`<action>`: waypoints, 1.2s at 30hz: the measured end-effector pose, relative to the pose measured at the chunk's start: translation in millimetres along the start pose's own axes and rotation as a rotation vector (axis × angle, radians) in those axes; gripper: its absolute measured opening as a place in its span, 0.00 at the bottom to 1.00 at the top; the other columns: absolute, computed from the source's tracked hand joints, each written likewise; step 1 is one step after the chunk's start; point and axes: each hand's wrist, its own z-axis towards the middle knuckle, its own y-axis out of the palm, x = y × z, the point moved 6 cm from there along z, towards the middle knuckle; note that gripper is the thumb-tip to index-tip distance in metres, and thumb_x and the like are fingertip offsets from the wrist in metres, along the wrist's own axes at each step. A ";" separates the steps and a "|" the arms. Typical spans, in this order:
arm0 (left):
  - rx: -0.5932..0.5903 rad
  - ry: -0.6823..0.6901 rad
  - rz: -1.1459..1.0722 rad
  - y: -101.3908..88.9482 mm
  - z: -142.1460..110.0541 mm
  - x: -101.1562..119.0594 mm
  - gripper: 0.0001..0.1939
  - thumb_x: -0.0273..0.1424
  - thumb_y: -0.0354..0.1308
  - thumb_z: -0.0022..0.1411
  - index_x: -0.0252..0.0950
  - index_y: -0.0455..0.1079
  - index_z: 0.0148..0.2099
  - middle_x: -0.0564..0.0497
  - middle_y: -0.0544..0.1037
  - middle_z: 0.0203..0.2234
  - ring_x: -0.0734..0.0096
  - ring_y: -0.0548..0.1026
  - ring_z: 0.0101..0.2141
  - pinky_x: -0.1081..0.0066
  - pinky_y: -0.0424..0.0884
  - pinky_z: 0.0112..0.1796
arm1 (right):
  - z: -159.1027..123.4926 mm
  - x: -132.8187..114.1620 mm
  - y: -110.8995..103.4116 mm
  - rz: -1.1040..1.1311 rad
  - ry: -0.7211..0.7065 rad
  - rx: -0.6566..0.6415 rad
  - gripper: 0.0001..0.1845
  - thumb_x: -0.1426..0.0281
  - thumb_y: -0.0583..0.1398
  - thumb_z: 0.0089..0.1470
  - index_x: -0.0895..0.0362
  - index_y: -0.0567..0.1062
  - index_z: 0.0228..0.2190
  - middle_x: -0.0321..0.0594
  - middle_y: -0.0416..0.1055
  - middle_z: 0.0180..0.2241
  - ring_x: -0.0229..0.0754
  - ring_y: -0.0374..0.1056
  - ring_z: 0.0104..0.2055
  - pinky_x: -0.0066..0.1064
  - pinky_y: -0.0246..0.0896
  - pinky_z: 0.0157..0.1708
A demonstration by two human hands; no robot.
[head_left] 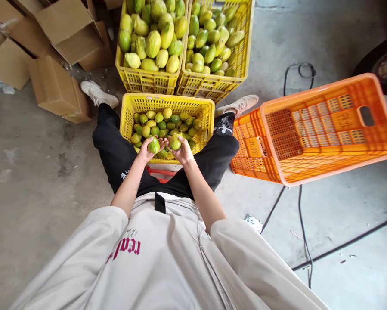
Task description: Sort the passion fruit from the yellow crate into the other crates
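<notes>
**Holding a darker green fruit (153, 145) and a yellower green fruit (174, 142) over the low yellow crate (167, 98)**

Cups the darker one in the left hand (144, 152) and the yellower one in the right hand (186, 152), with fingers curled round each, close together at the centre of the frame. Hangs both above the lower part of the low yellow crate, over many loose green and yellow small fruits (162, 125).

Seems, by this grip, to be looking over and comparing the two. Probably calls next for settling on a place for each, then freeing a hand by setting down gently, so as not to bruise the skin. Offers, within likely reach, the open orange crate (345, 119) at the right of the frame. Shows also, at top centre, two more yellow crates (148, 82) heaped with larger fruits (153, 44). Cannot tell the condition of the hidden undersides.
</notes>
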 end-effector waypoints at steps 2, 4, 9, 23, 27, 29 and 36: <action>0.019 -0.008 0.017 -0.9 0.8 -0.2 0.11 0.29 0.52 0.74 0.35 0.74 0.40 0.48 0.81 0.29 0.70 0.82 0.31 0.69 0.81 0.43 | 0.6 0.8 2.0 -0.027 -0.015 -0.006 0.06 0.68 0.66 0.60 0.53 0.74 0.39 0.39 0.81 0.35 0.49 0.81 0.49 0.43 0.83 0.48; 0.027 -0.013 0.028 -1.0 1.6 -0.2 0.12 0.30 0.52 0.74 0.35 0.73 0.38 0.49 0.79 0.27 0.72 0.79 0.27 0.71 0.80 0.39 | 1.0 -0.4 3.4 -0.044 -0.052 0.009 0.06 0.67 0.66 0.61 0.52 0.74 0.39 0.37 0.81 0.35 0.48 0.81 0.48 0.43 0.83 0.49; 0.008 0.014 -0.057 0.8 1.7 3.2 0.19 0.36 0.45 0.75 0.34 0.76 0.44 0.43 0.83 0.31 0.58 0.86 0.41 0.58 0.82 0.51 | 1.6 -3.7 4.1 -0.015 -0.065 0.048 0.07 0.61 0.61 0.64 0.50 0.74 0.42 0.36 0.79 0.35 0.50 0.79 0.52 0.48 0.80 0.54; 0.033 -0.041 0.036 -2.7 2.2 -2.4 0.08 0.30 0.53 0.74 0.37 0.74 0.46 0.53 0.78 0.26 0.73 0.79 0.27 0.72 0.82 0.39 | -4.7 -4.5 7.5 0.007 -0.001 -0.012 0.09 0.62 0.65 0.63 0.52 0.76 0.43 0.37 0.82 0.36 0.45 0.81 0.46 0.40 0.81 0.53; 0.040 -0.033 -0.018 -2.4 1.9 1.5 0.08 0.33 0.54 0.74 0.37 0.74 0.47 0.51 0.80 0.29 0.73 0.81 0.29 0.74 0.81 0.38 | -3.9 -6.2 2.4 0.067 0.016 0.070 0.09 0.60 0.64 0.66 0.53 0.76 0.39 0.37 0.82 0.33 0.42 0.80 0.38 0.33 0.83 0.39; 0.058 -0.044 -0.029 -4.0 3.5 2.1 0.08 0.34 0.56 0.74 0.37 0.74 0.47 0.51 0.80 0.28 0.72 0.81 0.29 0.72 0.81 0.38 | -4.8 -8.6 2.6 0.069 0.014 0.071 0.09 0.61 0.63 0.66 0.52 0.75 0.38 0.38 0.83 0.36 0.41 0.79 0.35 0.30 0.81 0.33; 0.029 -0.002 -0.039 -3.8 5.4 4.4 0.17 0.42 0.53 0.73 0.36 0.76 0.46 0.46 0.82 0.30 0.60 0.85 0.37 0.63 0.83 0.46 | -12.3 -11.6 17.4 0.014 -0.020 -0.059 0.11 0.59 0.60 0.64 0.52 0.75 0.42 0.38 0.83 0.37 0.43 0.80 0.36 0.34 0.81 0.36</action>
